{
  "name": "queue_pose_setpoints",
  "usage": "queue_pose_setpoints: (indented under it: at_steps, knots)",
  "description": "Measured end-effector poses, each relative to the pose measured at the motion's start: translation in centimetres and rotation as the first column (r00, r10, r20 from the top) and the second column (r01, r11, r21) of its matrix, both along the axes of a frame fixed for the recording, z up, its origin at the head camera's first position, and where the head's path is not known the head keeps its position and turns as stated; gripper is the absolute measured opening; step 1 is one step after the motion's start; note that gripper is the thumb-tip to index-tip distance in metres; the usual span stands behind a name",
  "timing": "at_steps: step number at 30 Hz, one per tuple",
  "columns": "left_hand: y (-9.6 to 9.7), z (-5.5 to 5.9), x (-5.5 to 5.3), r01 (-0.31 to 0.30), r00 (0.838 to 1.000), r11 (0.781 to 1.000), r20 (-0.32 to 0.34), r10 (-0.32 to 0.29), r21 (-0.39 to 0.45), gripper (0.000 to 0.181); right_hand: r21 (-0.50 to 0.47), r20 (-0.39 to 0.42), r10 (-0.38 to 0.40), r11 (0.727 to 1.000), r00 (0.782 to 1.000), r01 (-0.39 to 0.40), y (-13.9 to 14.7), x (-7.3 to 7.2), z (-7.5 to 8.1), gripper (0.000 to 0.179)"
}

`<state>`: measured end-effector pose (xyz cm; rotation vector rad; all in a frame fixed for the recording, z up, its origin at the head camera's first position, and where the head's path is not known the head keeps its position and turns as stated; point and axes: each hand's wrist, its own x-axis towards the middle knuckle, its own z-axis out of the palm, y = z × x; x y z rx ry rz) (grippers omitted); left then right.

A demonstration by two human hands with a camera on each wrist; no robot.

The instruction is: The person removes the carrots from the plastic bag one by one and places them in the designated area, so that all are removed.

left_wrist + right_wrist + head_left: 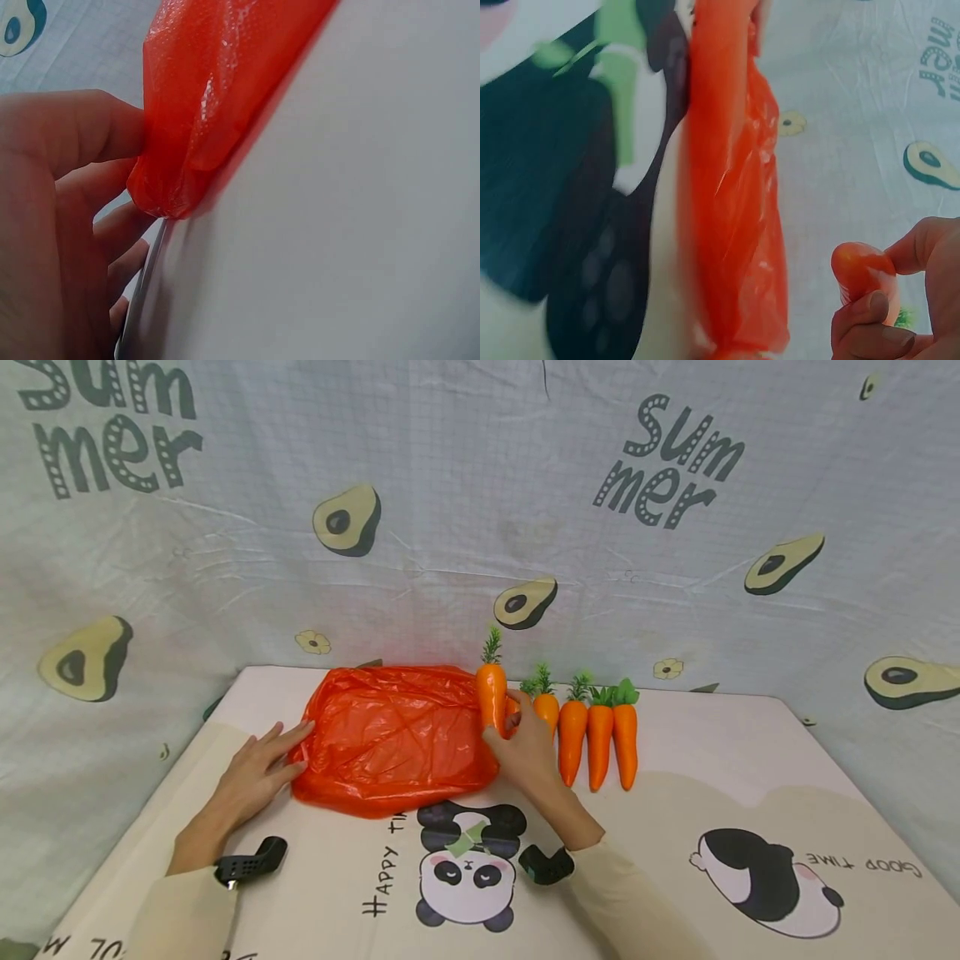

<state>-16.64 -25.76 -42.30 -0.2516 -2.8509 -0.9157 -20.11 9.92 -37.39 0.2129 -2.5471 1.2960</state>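
Observation:
A red plastic bag (397,735) lies flat on the table, its surface crinkled and shiny. My left hand (255,772) rests against its left side, fingers spread loosely. In the left wrist view, the thumb and fingertips touch the bag's folded edge (187,142). At the bag's right end, my right hand (528,747) pinches an orange toy carrot (491,689) near its lower end, green top upward. The right wrist view shows the carrot's rounded tip (862,270) between thumb and fingers. Part of another carrot is hidden behind this hand.
Several more carrots stand in a row right of my hand, including a middle one (572,739) and the rightmost (626,743). Behind them hangs a pale curtain (450,527) printed with avocados. Panda drawings decorate the tabletop (675,827).

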Motion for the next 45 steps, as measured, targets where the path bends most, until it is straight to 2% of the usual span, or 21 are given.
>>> queue_pose_setpoints:
  at_steps: [11,18,25,36,45]
  knots:
    - [-0.1,-0.1,-0.1,0.021,0.999,1.0,-0.025,-0.021,-0.01,0.057,0.043,0.068,-0.07,0.997,0.995,0.067,4.3,0.6,-0.1,0.06]
    - [-0.1,-0.1,-0.1,0.021,0.999,1.0,-0.037,-0.021,-0.008,0.058,0.063,0.061,-0.097,0.994,0.993,0.093,7.3,0.9,-0.7,0.061]
    - [-0.1,-0.1,-0.1,0.023,0.999,1.0,-0.033,-0.024,-0.012,0.058,0.083,0.061,-0.139,0.988,0.988,0.134,10.5,1.7,-0.5,0.058]
    - [-0.1,-0.2,-0.1,0.022,0.999,1.0,-0.034,-0.023,-0.022,0.059,0.128,0.065,-0.195,0.974,0.979,0.185,14.4,2.2,-0.7,0.059]
    - [-0.1,-0.4,-0.1,0.036,0.997,0.999,-0.063,-0.037,-0.016,0.062,0.182,0.043,-0.235,0.958,0.971,0.223,17.6,2.3,-0.8,0.059]
